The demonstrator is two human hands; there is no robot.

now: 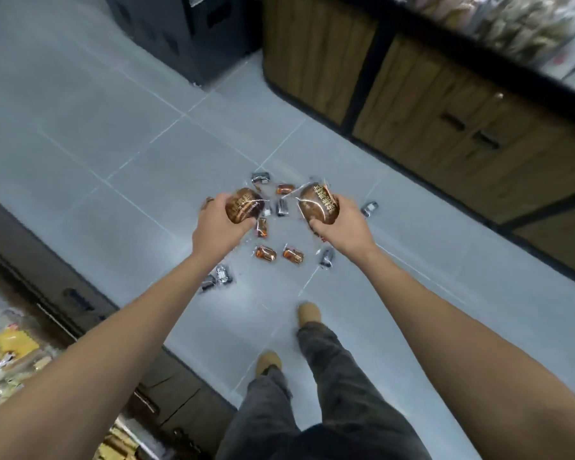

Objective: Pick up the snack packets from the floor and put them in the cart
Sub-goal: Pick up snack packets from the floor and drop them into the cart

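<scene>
Far to the left of the scatter of small packets lying on the grey tiled floor, a shelf of wrapped goods runs above a dark low cabinet. Next comes the person's left hand, held out above the left edge of the scatter, its fingers curled round a round brown packet in clear wrap.

Below and between the two hands, the scatter lies flat on the tiles. A few orange-brown packets are in the middle with silver-and-dark ones around them, and a silver pair sits at the near left edge, just by the left forearm. On the near side of the scatter stand the person's tan shoes, one ahead of the other, under dark grey trousers.

Above the scatter's right side, the right hand grips a second brown packet of the same kind, fingers and thumb curled round it. A lone silver packet lies just past that hand, on the scatter's right fringe. Well to the right of the scatter, a wooden counter with black trim lines the aisle, with bagged goods blurred on top.
</scene>
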